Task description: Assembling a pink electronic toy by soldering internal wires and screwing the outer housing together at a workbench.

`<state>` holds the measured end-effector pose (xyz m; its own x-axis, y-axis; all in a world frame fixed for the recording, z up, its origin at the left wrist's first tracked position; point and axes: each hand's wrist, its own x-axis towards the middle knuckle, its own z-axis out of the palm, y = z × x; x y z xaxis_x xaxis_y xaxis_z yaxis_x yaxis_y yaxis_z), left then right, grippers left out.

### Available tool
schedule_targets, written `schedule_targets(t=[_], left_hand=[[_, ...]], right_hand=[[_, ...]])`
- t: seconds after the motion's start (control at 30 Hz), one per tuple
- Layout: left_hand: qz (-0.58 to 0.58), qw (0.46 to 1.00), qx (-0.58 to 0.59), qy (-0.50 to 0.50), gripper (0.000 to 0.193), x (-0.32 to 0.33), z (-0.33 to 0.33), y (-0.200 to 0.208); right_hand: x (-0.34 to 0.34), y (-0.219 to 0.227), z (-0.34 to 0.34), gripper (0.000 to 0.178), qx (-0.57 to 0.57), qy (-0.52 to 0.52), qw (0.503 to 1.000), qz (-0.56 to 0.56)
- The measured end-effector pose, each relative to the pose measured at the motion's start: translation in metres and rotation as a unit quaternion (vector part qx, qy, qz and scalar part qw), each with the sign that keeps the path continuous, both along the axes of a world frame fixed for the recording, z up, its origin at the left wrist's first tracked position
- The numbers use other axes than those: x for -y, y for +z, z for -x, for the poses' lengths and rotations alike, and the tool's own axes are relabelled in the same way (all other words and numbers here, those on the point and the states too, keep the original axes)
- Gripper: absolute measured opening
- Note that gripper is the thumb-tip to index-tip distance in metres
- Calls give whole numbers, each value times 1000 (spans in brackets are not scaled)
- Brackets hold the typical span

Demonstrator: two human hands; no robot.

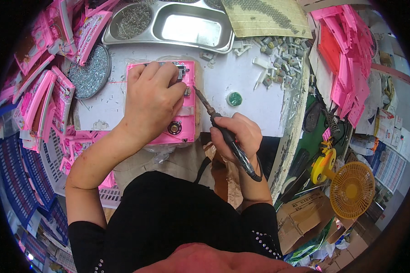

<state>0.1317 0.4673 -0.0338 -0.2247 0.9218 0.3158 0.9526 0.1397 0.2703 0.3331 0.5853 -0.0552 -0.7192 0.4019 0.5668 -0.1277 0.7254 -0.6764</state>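
A pink plastic casing (190, 123) lies on a clear plastic bag at the table's near edge. My left hand (151, 93) rests over it with curled fingers. Its fingertips are hidden, so what they pinch cannot be seen. Small grey and black metal parts (182, 70) show in the casing's upper right corner, and a round speaker (174, 128) sits lower down. In my right hand (243, 132) is a soldering iron (210, 110) with a black handle. Its tip points up and left, close to the casing's right edge and a small metal part (187, 92).
A steel tray (193, 43) of tiny metal pieces and a round dish of screws (92, 75) stand behind. Small motors (282, 61) are heaped back right; a green-filled jar (234, 98) is nearer. Pink casings (41, 98) pile up left. A yellow fan (352, 189) stands right.
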Motion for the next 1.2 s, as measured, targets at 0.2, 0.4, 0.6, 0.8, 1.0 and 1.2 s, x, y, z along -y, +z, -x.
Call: schedule_targets(t=[0.2, 0.4, 0.6, 0.8, 1.0, 1.2], left_hand=[[-11, 1000, 4, -2, 20, 0, 1, -1], [-20, 1000, 10, 0, 21, 0, 0, -1], [-24, 1000, 12, -1, 21, 2, 0, -2], [-28, 1000, 4, -3, 19, 2, 0, -3], [-19, 1000, -3, -5, 17, 1, 1, -1], [-10, 1000, -15, -5, 16, 1, 1, -2]], right_hand=[[1, 1, 4, 29, -1, 7, 1000, 1], [2, 3, 7, 32, 14, 7, 1000, -3], [-2, 5, 4, 29, 12, 21, 999, -31], [-4, 9, 3, 27, 1, 8, 999, -32], [-4, 9, 3, 27, 1, 10, 1000, -27], [-4, 16, 0, 31, 26, -4, 999, -22]])
